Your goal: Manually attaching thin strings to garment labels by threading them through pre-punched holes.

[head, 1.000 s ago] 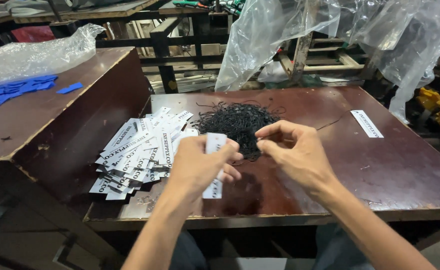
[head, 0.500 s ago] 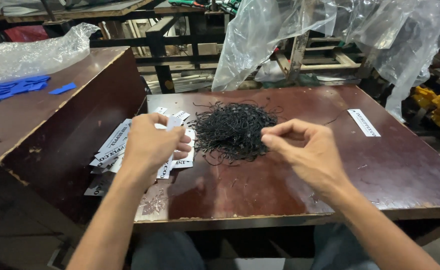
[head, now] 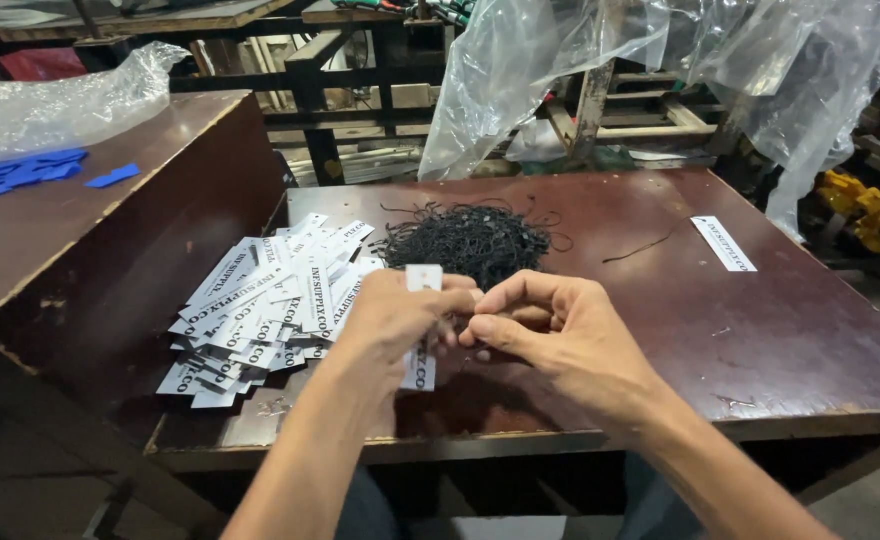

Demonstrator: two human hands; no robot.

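Note:
My left hand (head: 395,318) holds a white printed paper tag (head: 421,372) upright over the brown table (head: 790,330). Its top end sticks out above my fingers. My right hand (head: 550,330) meets the left at the tag, its thumb and forefinger pinched together; whether a black string is between them I cannot tell. Just behind both hands lies a tangled heap of black strings (head: 470,240). A spread pile of white tags (head: 260,310) lies to the left of my left hand.
A single white tag (head: 723,243) and a loose black string (head: 650,248) lie at the right of the table. A higher brown bench (head: 80,230) with blue pieces (head: 20,175) stands on the left. Clear plastic bags (head: 600,60) hang behind.
My left hand reached to the tag pile on the left, then came back to the middle with one tag. My right hand stayed near the middle and now meets the left.

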